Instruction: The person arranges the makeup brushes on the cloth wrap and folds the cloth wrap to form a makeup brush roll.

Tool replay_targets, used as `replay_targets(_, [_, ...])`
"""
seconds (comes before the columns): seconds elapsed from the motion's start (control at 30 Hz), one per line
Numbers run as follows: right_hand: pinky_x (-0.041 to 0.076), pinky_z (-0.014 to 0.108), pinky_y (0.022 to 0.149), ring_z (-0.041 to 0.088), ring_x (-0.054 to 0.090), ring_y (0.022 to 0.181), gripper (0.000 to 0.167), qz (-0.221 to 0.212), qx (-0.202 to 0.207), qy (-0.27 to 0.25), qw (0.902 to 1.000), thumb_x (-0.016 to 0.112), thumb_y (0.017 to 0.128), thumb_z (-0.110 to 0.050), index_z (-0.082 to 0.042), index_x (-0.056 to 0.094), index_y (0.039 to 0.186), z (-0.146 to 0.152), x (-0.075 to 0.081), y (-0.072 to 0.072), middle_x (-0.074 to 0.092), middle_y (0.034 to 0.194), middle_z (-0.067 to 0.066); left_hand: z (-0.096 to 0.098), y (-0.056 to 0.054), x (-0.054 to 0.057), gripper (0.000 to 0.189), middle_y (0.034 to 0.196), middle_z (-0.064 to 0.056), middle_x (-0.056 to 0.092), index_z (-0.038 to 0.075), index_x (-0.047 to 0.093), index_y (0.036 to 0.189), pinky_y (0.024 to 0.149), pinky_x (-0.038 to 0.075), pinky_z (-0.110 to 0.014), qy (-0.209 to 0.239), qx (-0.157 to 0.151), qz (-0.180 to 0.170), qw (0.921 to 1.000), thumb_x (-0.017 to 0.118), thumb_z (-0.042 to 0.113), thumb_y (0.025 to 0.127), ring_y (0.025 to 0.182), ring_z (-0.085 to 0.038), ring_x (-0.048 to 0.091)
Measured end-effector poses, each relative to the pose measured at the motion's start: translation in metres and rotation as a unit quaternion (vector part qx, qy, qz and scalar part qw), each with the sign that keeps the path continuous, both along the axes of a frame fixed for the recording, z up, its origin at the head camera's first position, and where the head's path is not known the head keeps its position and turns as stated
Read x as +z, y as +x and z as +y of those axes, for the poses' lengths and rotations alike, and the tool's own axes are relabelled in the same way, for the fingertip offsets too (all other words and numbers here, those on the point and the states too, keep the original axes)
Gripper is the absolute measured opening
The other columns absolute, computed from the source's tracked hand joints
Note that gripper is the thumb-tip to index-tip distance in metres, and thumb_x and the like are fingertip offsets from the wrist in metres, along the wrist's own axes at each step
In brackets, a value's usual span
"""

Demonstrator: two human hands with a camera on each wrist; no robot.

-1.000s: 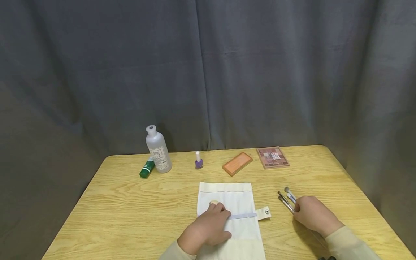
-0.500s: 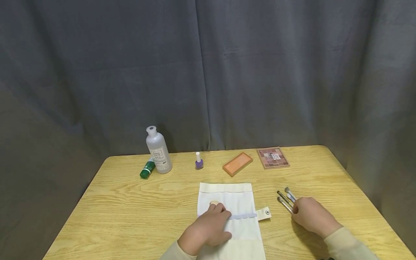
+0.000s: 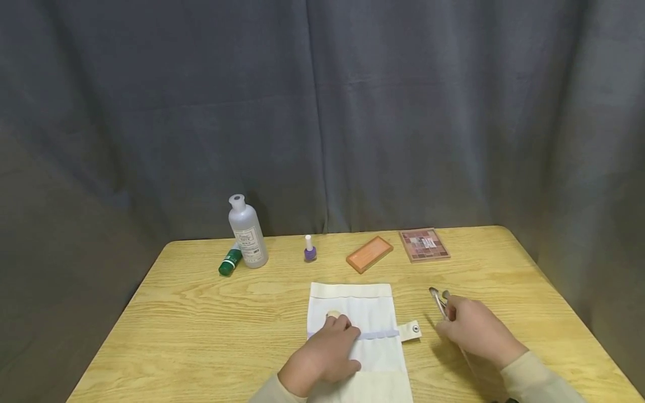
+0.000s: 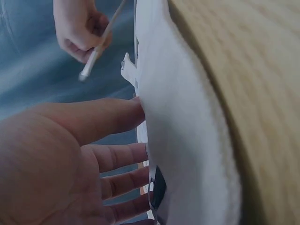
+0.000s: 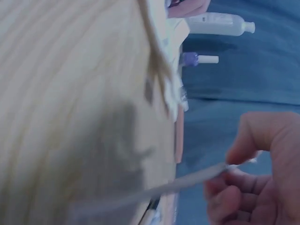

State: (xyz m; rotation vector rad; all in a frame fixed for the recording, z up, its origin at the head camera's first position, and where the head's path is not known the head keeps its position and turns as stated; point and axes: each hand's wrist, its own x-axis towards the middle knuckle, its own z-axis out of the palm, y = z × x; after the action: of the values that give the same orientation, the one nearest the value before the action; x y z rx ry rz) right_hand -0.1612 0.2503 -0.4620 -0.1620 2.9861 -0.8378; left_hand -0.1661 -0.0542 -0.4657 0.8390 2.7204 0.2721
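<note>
My left hand rests on an unfolded white cloth brush roll, its fingers fairly straight in the left wrist view. Just beyond those fingertips, a small beige rounded thing shows on the roll. To the right of the roll, my right hand pinches a slim makeup brush between thumb and fingers. The brush's pale handle slants away, blurred, in the right wrist view. Another brush lies on the table behind the right hand, mostly hidden by it.
A clear bottle stands at the back left beside a green tube. Along the back are a purple nail polish bottle, an orange case and an eyeshadow palette. The roll's snap strap sticks out rightward.
My right hand has picked one brush from the several on the table and raised it, shifting slightly left and back. The left hand stays on the brush roll.
</note>
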Motion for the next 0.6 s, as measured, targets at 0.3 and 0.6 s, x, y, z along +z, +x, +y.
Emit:
replay_targets(0.3, [0.037, 0.026, 0.049, 0.01, 0.042, 0.053, 0.007, 0.119, 0.006, -0.105, 0.9873, 0.057, 0.09, -0.006, -0.012, 0.053, 0.089, -0.027, 0.025, -0.003, 0.05, 0.066, -0.003, -0.002, 0.0, -0.001, 0.056, 0.128, -0.001, 0.051, 0.013, 0.059, 0.137, 0.097, 0.047, -0.031, 0.003, 0.003, 0.003, 1.0, 0.073, 0.037, 0.088, 0.115, -0.018, 0.044])
replay_targets(0.6, [0.049, 0.026, 0.062, 0.011, 0.057, 0.072, 0.017, 0.161, 0.049, -0.18, 0.9691, 0.059, 0.086, 0.002, -0.009, 0.055, 0.098, -0.052, 0.03, -0.016, 0.058, 0.083, -0.001, -0.004, 0.003, 0.002, 0.056, 0.127, 0.0, 0.054, 0.013, 0.061, 0.136, 0.094, 0.049, -0.029, 0.022, 0.004, 0.001, 0.9998, 0.075, 0.034, 0.087, 0.111, -0.015, 0.046])
